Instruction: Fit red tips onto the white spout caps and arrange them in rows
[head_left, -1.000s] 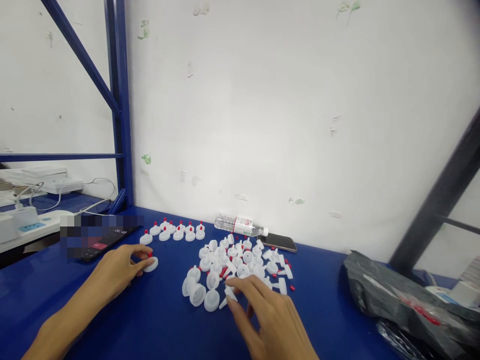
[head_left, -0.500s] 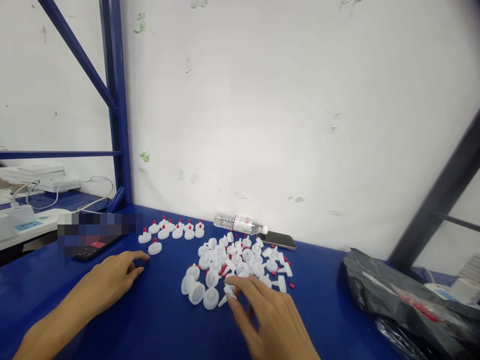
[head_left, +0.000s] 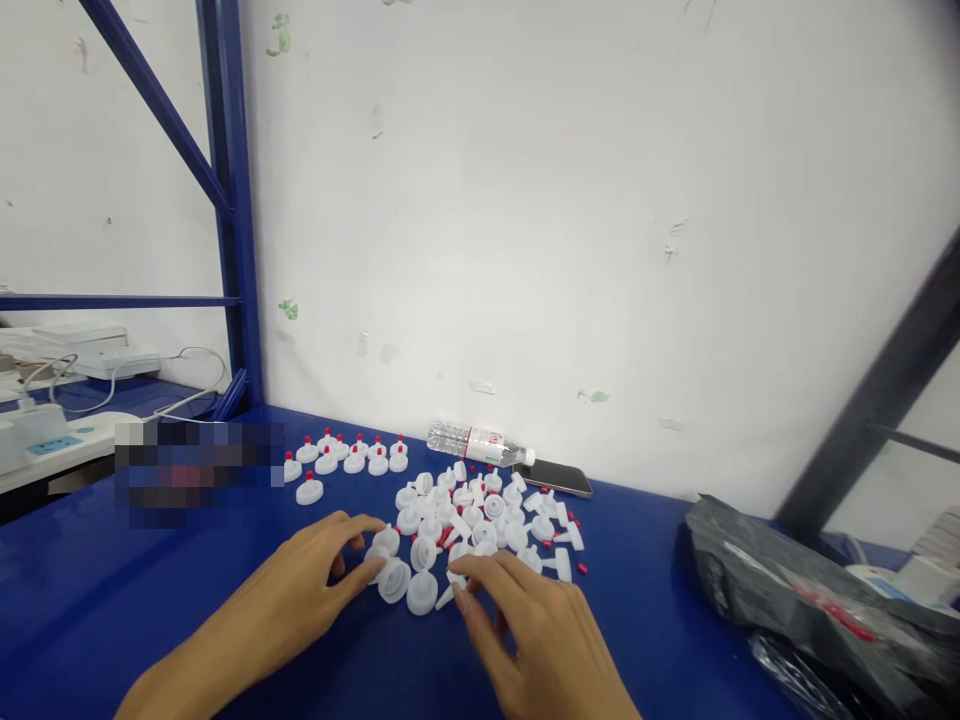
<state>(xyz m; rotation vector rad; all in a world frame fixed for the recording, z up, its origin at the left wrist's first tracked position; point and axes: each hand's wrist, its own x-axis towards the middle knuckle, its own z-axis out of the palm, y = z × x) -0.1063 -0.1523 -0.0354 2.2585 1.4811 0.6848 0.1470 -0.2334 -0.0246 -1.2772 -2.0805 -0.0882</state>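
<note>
My left hand [head_left: 319, 570] is at the left edge of a pile of white nozzle caps [head_left: 472, 517], thumb and index finger apart beside a white cap [head_left: 386, 541] with a red tip. The thumb partly hides another cap there. At the front of the pile, my right hand [head_left: 532, 620] pinches a white cap [head_left: 456, 578] between thumb and index finger, its spout pointing down-left. An open-sided cap [head_left: 394, 580] and an upturned one [head_left: 422, 593] lie between the hands. Small red tips [head_left: 582, 568] are scattered through the pile.
White caps with red tips [head_left: 355, 460] stand in rows at the back left. A clear bottle [head_left: 480, 444] and a phone [head_left: 556, 478] lie behind the pile. A grey plastic bag [head_left: 810, 590] is at the right, a power strip [head_left: 82, 436] at the far left.
My left hand has moved right, from near the standing red-tipped caps to the left edge of the pile. My right hand has barely moved.
</note>
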